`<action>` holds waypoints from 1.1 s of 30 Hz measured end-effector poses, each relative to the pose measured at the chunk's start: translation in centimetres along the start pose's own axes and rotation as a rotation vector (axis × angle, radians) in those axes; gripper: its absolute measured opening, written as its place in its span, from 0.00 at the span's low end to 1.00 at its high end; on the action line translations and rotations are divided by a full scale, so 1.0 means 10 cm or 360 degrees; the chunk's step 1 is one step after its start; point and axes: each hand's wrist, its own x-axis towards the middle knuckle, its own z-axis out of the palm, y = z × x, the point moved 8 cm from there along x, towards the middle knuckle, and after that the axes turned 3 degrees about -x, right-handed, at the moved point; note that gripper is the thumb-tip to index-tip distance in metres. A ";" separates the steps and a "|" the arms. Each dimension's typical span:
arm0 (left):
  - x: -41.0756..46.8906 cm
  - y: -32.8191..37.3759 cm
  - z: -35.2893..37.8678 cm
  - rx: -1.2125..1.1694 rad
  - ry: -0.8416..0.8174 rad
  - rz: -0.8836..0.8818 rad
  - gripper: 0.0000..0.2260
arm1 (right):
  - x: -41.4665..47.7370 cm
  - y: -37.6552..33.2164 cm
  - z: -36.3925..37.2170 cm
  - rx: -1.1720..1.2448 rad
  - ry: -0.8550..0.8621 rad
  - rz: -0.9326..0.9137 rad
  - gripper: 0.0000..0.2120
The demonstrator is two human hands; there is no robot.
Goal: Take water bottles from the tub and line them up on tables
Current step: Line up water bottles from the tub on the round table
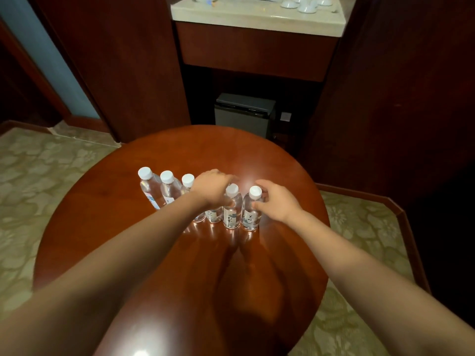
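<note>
**Desk:** Where were the bottles when you paused?

**Me:** They stood upright in one row of bottles across the middle of the round wooden worktop, close to one another. I had the right hand gripping the end bottle at the right of the row, with the thumb on its front and the fingers behind the neck. The left hand was curled down over the top of the fourth bottle and hid its cap. I took that for a grip on it.

**Desk:** Why both hands on the row?

**Me:** My judgement is that I was squaring the last bottles up. Holding them high by the neck let me nudge each one into line without knocking its neighbour.

**Desk:** How many?

**Me:** I counted five white caps. With the bottle under the left hand, whose labelled base showed below the wrist, that made six. The arm crossed the middle of the row, so I would not swear to it.

**Desk:** And the tub?

**Me:** It was not in view. Beyond the worktop stood a pale stone-topped cabinet with about four white cups, and one small grey fridge below it. There was patterned carpet on either side.
</note>
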 end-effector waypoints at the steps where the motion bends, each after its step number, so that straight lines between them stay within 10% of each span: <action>1: -0.08 0.01 -0.01 -0.0053 0.0021 -0.0012 0.32 | -0.04 0.01 0.02 0.0022 -0.0016 0.0004 0.36; 13: -1.09 -0.04 0.17 -0.0298 0.0364 -0.0165 0.42 | -0.79 -0.11 0.23 -0.0364 0.0146 -0.0150 0.44; 33: -2.49 -0.53 0.69 -0.0259 -0.0021 -0.0909 0.42 | -1.23 -0.85 1.12 -0.0744 -0.0337 -0.0525 0.48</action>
